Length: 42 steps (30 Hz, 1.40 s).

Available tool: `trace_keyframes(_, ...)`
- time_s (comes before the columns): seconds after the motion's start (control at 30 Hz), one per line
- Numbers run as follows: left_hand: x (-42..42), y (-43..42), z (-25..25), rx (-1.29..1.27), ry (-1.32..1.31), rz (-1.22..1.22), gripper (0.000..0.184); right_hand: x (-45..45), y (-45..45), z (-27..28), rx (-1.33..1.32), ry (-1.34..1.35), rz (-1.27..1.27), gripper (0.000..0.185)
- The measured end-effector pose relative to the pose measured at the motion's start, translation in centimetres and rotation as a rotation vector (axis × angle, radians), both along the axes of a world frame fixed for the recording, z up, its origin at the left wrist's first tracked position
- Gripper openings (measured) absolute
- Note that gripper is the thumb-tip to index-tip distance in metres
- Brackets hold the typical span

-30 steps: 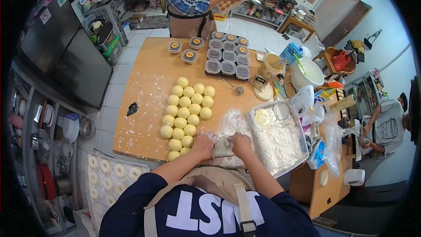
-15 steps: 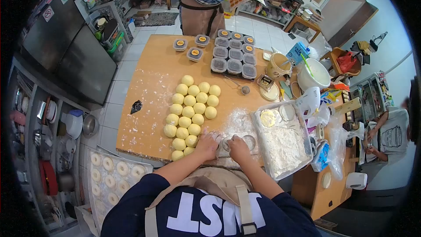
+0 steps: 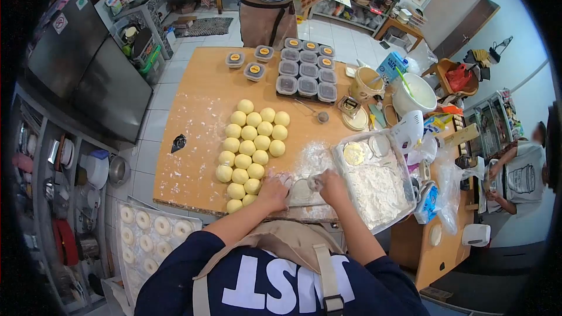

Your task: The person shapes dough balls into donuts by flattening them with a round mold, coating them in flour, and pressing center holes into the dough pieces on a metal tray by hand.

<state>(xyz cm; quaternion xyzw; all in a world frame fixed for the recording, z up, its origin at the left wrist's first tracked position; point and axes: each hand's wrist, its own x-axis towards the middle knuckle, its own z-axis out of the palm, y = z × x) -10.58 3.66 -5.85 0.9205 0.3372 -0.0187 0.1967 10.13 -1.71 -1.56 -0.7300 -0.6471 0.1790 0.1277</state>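
My left hand [image 3: 275, 191] lies low over the table's front edge, fingers stretched out and floury, beside a flat round of pale dough [image 3: 301, 190]. To the right of that round, my right hand [image 3: 332, 186] is closed on a small greyish round thing, which looks like a ring cutter [image 3: 315, 183], held tilted. White flour [image 3: 316, 157] dusts the wood around and beyond both hands. Several yellow dough balls [image 3: 246, 147] stand in rows to the left of my left hand. To the right is a clear plastic tub [image 3: 338, 158] of flour, with a yellow disc [image 3: 353, 153] inside.
Lidded plastic boxes [image 3: 307, 70] stand at the table's back, with a small strainer [image 3: 322, 117] nearer. A hand mixer [image 3: 408, 130] and white bucket [image 3: 414, 95] are at right. Ring-shaped dough [image 3: 162, 226] fills a tray at lower left. One co-worker [image 3: 269, 0] stands opposite, another [image 3: 523, 172] at right.
My right hand has lifted slightly and moved right, tilting the round cutter off the dough. My left hand stays nearly in place. The whole view has shifted a little.
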Motion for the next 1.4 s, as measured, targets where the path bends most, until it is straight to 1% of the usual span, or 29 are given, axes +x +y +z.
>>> trace_keyframes(0.07, 0.0, 0.1, 1.5, -0.028, 0.068, -0.019, 0.093, 0.0, -0.6, -1.6, -0.044, -0.072, 0.104, 0.021)
trace_keyframes(0.1, -0.1, 0.2, 1.7, -0.026, 0.063, -0.014, 0.093, -1.0, -0.8, -0.4, -0.047, -0.034, 0.136, 0.021)
trace_keyframes(0.2, -0.2, 0.0, 1.6, -0.04, 0.064, -0.01, 0.094, -2.3, -1.1, -1.2, -0.078, -0.029, 0.116, 0.023)
trace_keyframes(0.27, 0.0, 0.2, 1.3, -0.061, 0.079, -0.017, 0.094, -3.0, -1.0, -1.2, -0.09, -0.043, 0.151, 0.022)
trace_keyframes(0.47, -0.3, 0.0, 1.3, 0.019, -0.038, -0.001, 0.092, -3.7, -0.4, -1.6, -0.098, -0.096, 0.198, 0.019)
trace_keyframes(0.57, -0.1, 0.0, 1.3, 0.002, -0.014, 0.009, 0.093, -3.9, -0.4, -1.6, -0.105, -0.113, 0.216, 0.016)
trace_keyframes(0.63, -0.1, -0.2, 0.3, 0.025, -0.017, 0.003, 0.094, -3.7, -0.3, -1.5, -0.1, -0.129, 0.232, 0.015)
trace_keyframes(0.67, -0.1, 0.0, -0.1, 0.045, -0.023, 0.001, 0.094, -3.7, -0.3, -1.4, -0.089, -0.119, 0.217, 0.016)
trace_keyframes(0.77, -0.2, -0.1, 1.4, -0.012, -0.019, 0.02, 0.087, -3.5, -0.3, -2.1, -0.056, -0.073, 0.194, 0.02)
trace_keyframes(0.87, -0.2, -0.1, 1.6, -0.008, 0.003, 0.019, 0.085, -2.0, -0.1, -2.4, -0.026, -0.014, 0.18, 0.023)
trace_keyframes(0.93, -0.1, 0.0, 2.0, -0.068, 0.011, 0.027, 0.084, -2.2, -0.1, 0.6, 0.011, -0.009, 0.14, 0.024)
trace_keyframes(0.97, 0.0, 0.1, 2.2, -0.096, 0.017, 0.028, 0.083, -2.3, 0.0, 1.1, -0.041, -0.002, 0.11, 0.024)
trace_keyframes(1.07, -0.2, 0.0, 0.8, 0.044, -0.026, -0.008, 0.089, -2.1, -0.3, -0.7, -0.065, -0.042, 0.177, 0.025)
trace_keyframes(1.17, -0.1, 0.2, 2.0, -0.049, 0.031, 0.002, 0.086, -2.9, -0.2, -0.7, -0.107, -0.043, 0.198, 0.021)
trace_keyframes(1.37, -0.2, 0.0, 2.3, -0.037, 0.042, 0.001, 0.092, -3.6, -0.2, -0.9, -0.101, -0.087, 0.224, 0.015)
trace_keyframes(1.4, -0.2, -0.1, 2.1, -0.028, 0.015, 0.009, 0.091, -3.6, -0.2, -1.1, -0.095, -0.091, 0.223, 0.014)
